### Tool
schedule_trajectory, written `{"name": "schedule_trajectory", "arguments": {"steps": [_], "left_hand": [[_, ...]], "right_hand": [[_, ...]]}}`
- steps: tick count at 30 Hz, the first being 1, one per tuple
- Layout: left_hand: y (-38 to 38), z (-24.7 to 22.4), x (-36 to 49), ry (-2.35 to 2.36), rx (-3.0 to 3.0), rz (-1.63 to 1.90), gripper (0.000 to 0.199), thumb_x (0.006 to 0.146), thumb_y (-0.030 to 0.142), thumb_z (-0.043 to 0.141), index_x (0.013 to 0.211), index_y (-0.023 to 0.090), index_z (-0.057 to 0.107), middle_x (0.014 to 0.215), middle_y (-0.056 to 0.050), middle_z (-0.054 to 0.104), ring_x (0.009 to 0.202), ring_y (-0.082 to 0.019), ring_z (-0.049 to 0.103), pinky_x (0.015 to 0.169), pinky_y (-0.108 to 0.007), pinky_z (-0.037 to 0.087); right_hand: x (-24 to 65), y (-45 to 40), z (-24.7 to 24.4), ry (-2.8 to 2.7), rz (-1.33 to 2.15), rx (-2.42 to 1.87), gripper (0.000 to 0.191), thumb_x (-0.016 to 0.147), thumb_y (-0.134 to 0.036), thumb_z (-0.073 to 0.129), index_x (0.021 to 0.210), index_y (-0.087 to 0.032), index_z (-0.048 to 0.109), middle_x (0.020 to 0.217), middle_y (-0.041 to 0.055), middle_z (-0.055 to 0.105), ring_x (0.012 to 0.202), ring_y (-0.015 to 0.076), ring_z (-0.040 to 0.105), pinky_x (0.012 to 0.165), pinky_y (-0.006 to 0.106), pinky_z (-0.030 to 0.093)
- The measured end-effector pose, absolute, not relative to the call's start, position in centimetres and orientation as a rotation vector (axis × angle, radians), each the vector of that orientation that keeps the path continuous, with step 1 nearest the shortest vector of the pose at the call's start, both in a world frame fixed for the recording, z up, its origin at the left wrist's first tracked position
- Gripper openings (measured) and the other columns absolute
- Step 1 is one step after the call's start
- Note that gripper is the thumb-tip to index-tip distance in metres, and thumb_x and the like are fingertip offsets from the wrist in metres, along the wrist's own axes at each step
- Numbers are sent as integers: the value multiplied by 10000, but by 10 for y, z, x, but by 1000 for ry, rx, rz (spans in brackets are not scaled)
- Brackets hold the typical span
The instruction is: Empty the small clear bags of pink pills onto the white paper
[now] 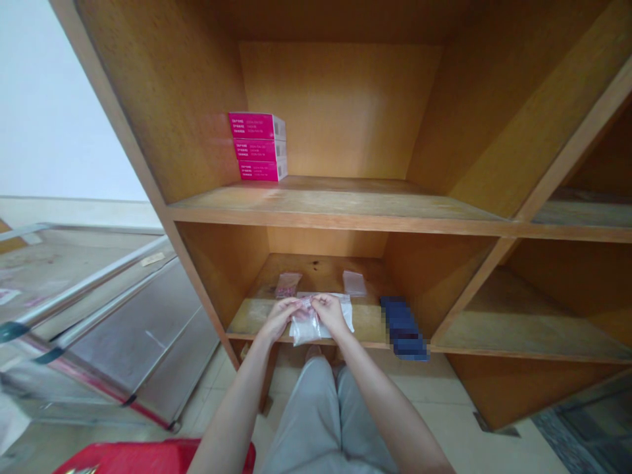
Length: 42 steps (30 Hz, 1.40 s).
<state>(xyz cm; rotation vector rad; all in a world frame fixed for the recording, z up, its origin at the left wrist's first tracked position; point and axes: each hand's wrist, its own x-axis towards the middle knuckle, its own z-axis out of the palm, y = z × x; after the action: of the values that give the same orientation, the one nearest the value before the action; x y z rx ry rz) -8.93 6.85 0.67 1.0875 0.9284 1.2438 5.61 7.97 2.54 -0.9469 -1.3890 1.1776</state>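
Note:
Both hands meet at a clear plastic bag (307,328) over the front of the lower shelf. My left hand (281,317) pinches the bag's upper left edge, and my right hand (328,311) pinches its upper right part, fingertips nearly touching. Something small and pinkish shows between the fingers, too small to make out. Beneath the hands lies a white sheet or bag (347,315). Behind my left hand is a small bag with reddish contents (288,285). A clear, pale packet (354,283) lies behind my right hand.
Three pink boxes (259,150) are stacked on the upper shelf (345,197). A dark blue, pixelated object (403,329) hangs over the lower shelf's edge at the right. At the left stands a metal-framed cart (113,322); something red (133,457) is at the bottom left.

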Motion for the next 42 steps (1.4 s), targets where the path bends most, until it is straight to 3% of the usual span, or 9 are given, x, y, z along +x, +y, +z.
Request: {"name": "schedule_trajectory", "arguments": {"steps": [9,16,28,35,42], "left_hand": [[68,6,-90,931,1059,1278,186,645,298,663,714,132,618,660,-37,662,545,-126,601,574,-234,471],[70,4,-88,962,1051,1275,182,613,290,683,685,138,614,573,-17,639,504,-131,586,556,-246,470],[70,3,-89,1012,1108,1263,210,607,317,679,666,131,603,556,3,627,499,-118,573,544,-230,452],[64,12,-89,958,1154,1189,221,660,341,646,700,123,638,637,-40,670,556,-134,598,587,-252,458],[64,11,-92,947,1217,1099,247,671,341,642,744,107,673,685,-76,686,558,-142,602,536,-237,447]], "right_hand": [[48,80,23,-1375,1266,-918,112,668,-276,513,611,-182,537,476,-48,499,345,72,378,350,191,276],[43,83,18,-1425,1125,-887,57,602,-213,582,595,-174,541,590,-3,588,560,126,526,528,225,407],[44,79,25,-1464,1148,-982,60,601,-210,590,612,-153,573,596,11,615,551,128,542,519,222,411],[66,80,36,-1550,1379,-914,232,657,-361,603,565,-149,595,459,-18,557,332,62,403,345,184,294],[86,83,46,-1639,1535,-909,331,627,-455,632,632,-126,659,584,44,655,337,74,461,335,187,308]]}}
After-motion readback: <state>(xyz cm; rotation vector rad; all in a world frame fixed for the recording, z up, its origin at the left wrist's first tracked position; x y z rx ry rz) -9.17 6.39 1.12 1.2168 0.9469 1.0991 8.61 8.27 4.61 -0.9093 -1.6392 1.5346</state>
